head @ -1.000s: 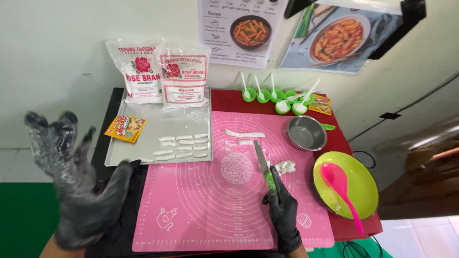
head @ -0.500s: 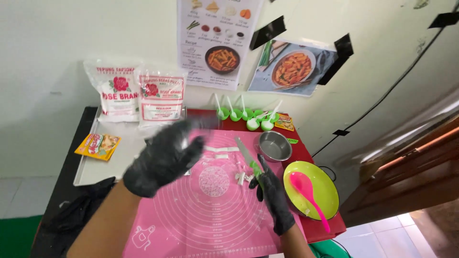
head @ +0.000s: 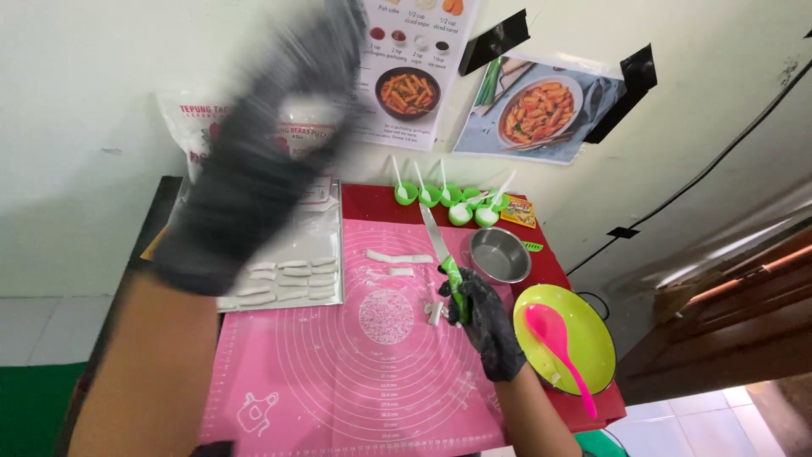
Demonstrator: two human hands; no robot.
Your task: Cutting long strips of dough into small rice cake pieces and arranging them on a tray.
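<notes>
Two white flour bags [head: 196,127] with red print against the wall, half hidden. Recipe sheet [head: 414,68] and food photo [head: 537,110] taped above. Small orange sachet [head: 518,211] beside green cups.

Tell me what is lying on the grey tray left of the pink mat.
On the grey tray, rows of short white dough sticks lie side by side. The raised, blurred left hand in a black glove covers the tray's upper left part, so anything there stays hidden.
</notes>
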